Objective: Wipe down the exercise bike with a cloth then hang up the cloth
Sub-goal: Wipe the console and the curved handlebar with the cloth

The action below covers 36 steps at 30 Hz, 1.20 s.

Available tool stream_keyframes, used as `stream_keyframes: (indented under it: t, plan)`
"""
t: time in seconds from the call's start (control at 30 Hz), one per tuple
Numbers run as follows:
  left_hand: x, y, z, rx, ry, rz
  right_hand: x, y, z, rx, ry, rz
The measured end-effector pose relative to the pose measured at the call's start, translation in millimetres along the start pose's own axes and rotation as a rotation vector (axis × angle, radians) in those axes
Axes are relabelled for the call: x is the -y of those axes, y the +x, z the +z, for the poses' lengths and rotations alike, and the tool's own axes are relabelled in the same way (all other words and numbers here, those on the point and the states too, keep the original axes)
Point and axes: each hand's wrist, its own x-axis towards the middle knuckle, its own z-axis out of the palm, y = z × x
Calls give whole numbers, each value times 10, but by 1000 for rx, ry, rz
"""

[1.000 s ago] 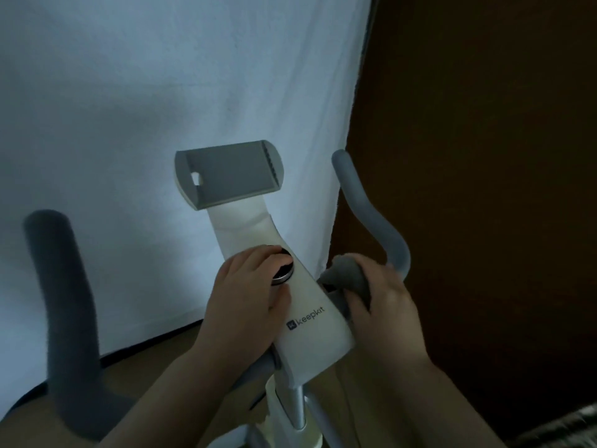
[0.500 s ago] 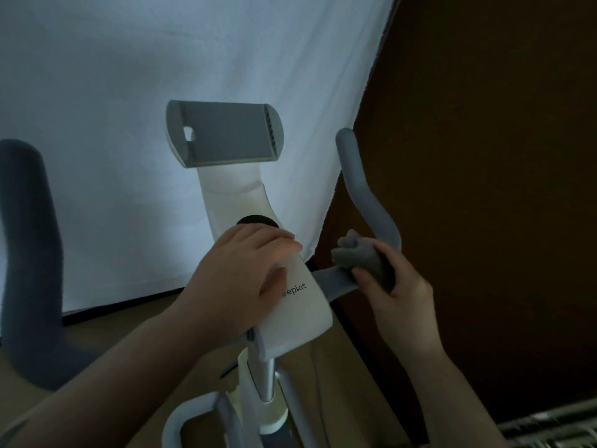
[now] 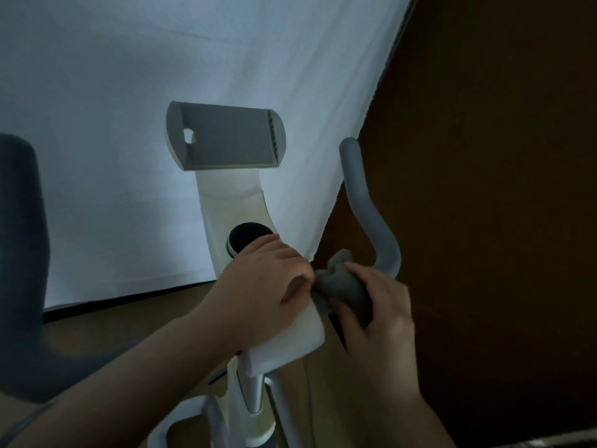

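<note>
Bunching the soft grey cloth (image 3: pixel 342 284) against the console's (image 3: pixel 287 331) right edge, the right hand (image 3: pixel 381 315) keeps its grip pinched around it. Light and limp, it probably handles best wadded. The left hand (image 3: pixel 261 295) rests curled on the console.

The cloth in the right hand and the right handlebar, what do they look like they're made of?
Cloth: grey, soft and fuzzy, probably fleece or microfibre; it bunches in thick matte folds in the right hand.
Right handlebar: grey and matte with no glare, rounded at the tip, so likely foam or rubber grip over a tube; the core is hidden.
</note>
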Motion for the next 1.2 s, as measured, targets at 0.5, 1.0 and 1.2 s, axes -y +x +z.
stream_keyframes:
  t: [0.5, 1.0, 1.2]
  plan:
    - [-6, 21, 10, -52, 42, 40, 92, -79, 39, -86, 38, 198]
    - [-73, 22, -37, -122, -29, 18, -60, -35, 61, -246, 411, 523]
    - [-87, 8, -52, -124, -29, 30, 307, -279, 93, -119, 759, 761]
